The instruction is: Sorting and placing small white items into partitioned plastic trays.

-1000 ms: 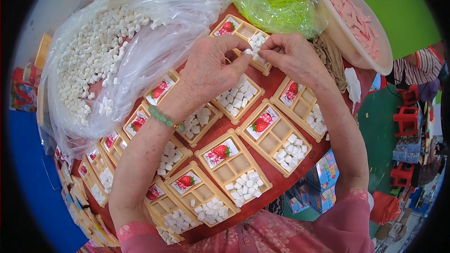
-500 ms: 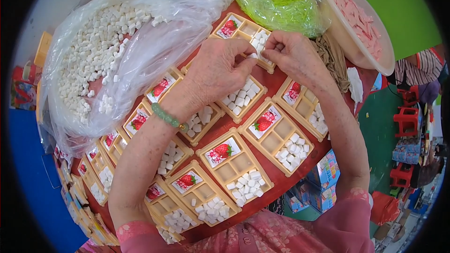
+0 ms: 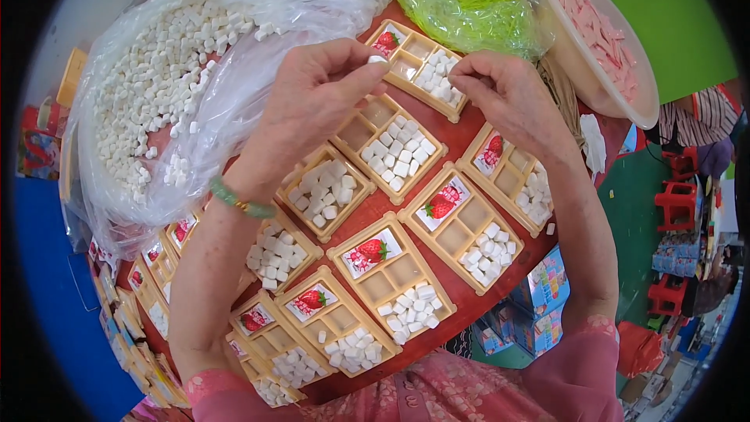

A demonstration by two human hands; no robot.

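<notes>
My left hand [image 3: 332,82] is raised over the trays, with a small white marshmallow-like piece [image 3: 377,59] pinched between its fingertips. My right hand [image 3: 500,90] is curled at the right edge of the farthest tray [image 3: 405,68], its fingertips beside the white pieces [image 3: 439,76] in that tray. Whether anything sits between those fingers is hidden. The farthest tray is beige, with a strawberry picture in one compartment. Just nearer, another beige tray [image 3: 355,134] holds a spread of white pieces [image 3: 399,153].
Several similar trays [image 3: 375,284] cover the red table [image 3: 437,336]. A clear plastic bag [image 3: 234,101] of loose white pieces lies at the left. Behind are a bag of green strands [image 3: 473,8] and a white basin [image 3: 648,101] of pink pieces. Boxes [image 3: 539,289] stand below the table edge.
My left hand has moved left from the farthest tray, with a white piece at its fingertips, uncovering the tray below. My right hand has shifted slightly right and stays at that tray's edge.
</notes>
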